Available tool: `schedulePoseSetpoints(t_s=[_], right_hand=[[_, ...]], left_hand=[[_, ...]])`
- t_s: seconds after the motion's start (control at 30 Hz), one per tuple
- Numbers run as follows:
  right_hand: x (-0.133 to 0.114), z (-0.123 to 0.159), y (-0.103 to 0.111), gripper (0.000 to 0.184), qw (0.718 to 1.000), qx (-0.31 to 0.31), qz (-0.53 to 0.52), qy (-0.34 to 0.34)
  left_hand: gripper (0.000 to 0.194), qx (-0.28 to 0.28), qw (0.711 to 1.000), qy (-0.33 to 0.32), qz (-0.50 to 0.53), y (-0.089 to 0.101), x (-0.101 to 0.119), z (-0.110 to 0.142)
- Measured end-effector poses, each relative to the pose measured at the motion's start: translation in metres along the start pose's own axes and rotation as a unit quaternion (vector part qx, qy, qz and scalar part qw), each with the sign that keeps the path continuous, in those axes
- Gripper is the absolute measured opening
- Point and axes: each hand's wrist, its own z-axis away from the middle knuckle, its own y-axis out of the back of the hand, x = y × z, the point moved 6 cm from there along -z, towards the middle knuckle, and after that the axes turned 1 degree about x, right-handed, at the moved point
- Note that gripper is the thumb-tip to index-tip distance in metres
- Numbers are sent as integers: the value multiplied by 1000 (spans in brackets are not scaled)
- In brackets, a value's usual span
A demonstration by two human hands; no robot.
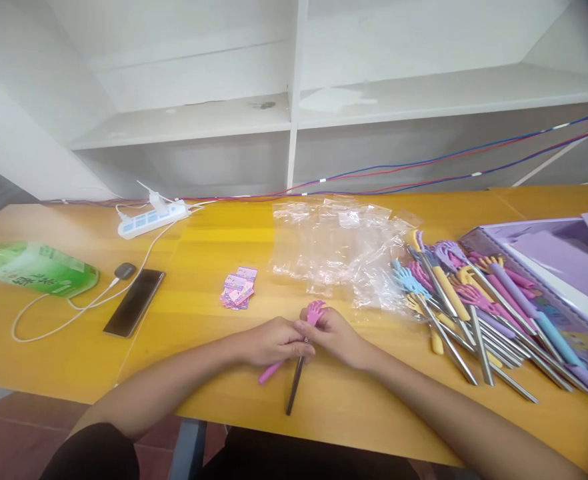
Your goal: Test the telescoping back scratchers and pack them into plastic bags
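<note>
Head view: left hand [277, 343] grips slim dark metal rod [295, 390], right hand [341, 340] pinches pink hand-shaped plastic head [316, 311], near yellow wooden desk's [344, 413] front edge; likely paired for steadiness.

Looks like a small packing workshop: long wooden table [214, 250], hand-ended metal sticks [480, 337] heaped in bulk, pile of clear plastic bags [319, 247], small printed cards [237, 290], purple box [575, 328], power strip [147, 221], white shelving [294, 123] behind.

Bright, diffuse light, glare on clear bags [334, 243], dark top-right corner; fine detail seemingly soft
</note>
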Motion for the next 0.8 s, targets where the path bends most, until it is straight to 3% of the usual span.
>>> schedulePoseSetpoints(t_s=[0.1,0.2,0.27,0.37,0.47,0.63,0.8], right_hand=[[-7,2,18,59,996,77,-42,-2],[-24,8,52,61,981,176,-77,15],[-38,12,76,61,961,244,-127,44],[-52,18,99,61,922,310,-218,79],[-55,24,102,60,913,319,-243,79],[-53,39,93,58,916,317,-225,94],[-47,44,84,55,934,289,-191,88]], left_hand=[[33,-13,997,43,59,1,-4,4],[44,-11,982,59,178,2,-10,5],[51,-2,961,46,273,2,-15,2],[46,14,929,30,368,3,-23,-3],[34,12,942,26,336,6,-29,-5],[56,-19,956,2,291,5,-23,-2],[41,69,983,6,172,12,-18,0]])
